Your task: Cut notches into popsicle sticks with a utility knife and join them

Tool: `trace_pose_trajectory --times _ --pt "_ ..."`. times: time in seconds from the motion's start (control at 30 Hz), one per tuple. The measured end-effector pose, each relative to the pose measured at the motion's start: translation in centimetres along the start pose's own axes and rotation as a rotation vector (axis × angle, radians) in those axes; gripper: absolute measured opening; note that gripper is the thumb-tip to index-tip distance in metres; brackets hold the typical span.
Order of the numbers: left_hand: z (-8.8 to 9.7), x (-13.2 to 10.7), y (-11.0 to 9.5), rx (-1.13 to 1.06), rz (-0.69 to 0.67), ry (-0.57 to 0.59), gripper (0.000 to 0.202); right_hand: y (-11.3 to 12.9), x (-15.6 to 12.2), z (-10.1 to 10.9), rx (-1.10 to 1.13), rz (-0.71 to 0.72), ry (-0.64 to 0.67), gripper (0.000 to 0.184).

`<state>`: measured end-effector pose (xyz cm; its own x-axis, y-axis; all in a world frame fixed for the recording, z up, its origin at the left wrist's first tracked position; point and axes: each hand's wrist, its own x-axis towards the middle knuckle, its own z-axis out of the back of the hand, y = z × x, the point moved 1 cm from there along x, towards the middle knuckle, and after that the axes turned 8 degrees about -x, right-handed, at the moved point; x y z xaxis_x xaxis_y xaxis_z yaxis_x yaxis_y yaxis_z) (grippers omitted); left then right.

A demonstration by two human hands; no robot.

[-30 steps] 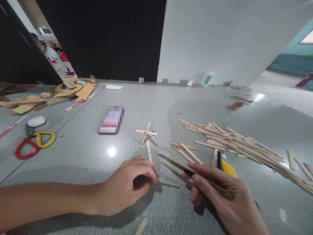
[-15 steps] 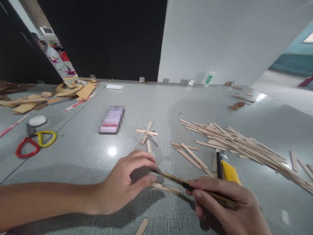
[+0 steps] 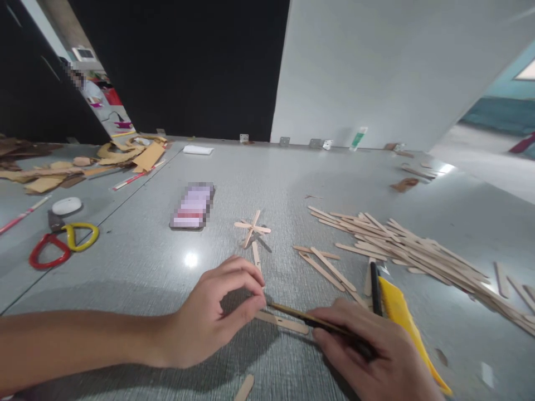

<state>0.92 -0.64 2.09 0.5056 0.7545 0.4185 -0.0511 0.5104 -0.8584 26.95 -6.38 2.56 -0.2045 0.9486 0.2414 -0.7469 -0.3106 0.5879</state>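
My left hand (image 3: 213,314) pinches the end of a wooden craft stick (image 3: 284,323) and holds it flat on the grey table (image 3: 137,262). My right hand (image 3: 371,356) grips a thin utility knife (image 3: 317,323), its blade tip resting on that stick right by my left fingertips. A small star of glued sticks (image 3: 252,228) lies just beyond, with another single stick (image 3: 256,255) between it and my left hand.
A heap of craft sticks (image 3: 401,239) spreads to the right, with a yellow tool (image 3: 405,323) and black pen (image 3: 375,281) near my right hand. A phone (image 3: 192,205), red-and-yellow scissors (image 3: 62,245) and cardboard scraps (image 3: 83,164) lie left. A stick piece (image 3: 244,388) sits at the front edge.
The knife has swung down from above the table until its blade meets the stick. My left fingers shifted along the stick and now press its end.
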Motion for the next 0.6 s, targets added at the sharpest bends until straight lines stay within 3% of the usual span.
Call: trace_pose_trajectory --times 0.13,0.27,0.33,0.43,0.6 --pt "0.04 0.01 0.05 -0.013 0.004 0.025 0.003 0.46 0.14 0.14 0.041 -0.099 0.019 0.022" --pt "0.12 0.0 0.23 -0.034 0.06 0.016 0.022 0.42 0.24 0.16 0.086 -0.181 0.003 0.023" --pt "0.09 0.02 0.37 -0.026 0.074 0.023 0.022 0.39 0.28 0.1 0.103 -0.203 -0.005 0.024" --pt "-0.01 0.05 0.51 -0.012 0.049 0.04 0.009 0.43 0.37 0.03 0.122 -0.208 -0.01 0.024" --pt "-0.06 0.03 0.28 0.015 -0.026 0.051 0.01 0.51 0.49 -0.01 0.118 -0.203 0.051 0.022"
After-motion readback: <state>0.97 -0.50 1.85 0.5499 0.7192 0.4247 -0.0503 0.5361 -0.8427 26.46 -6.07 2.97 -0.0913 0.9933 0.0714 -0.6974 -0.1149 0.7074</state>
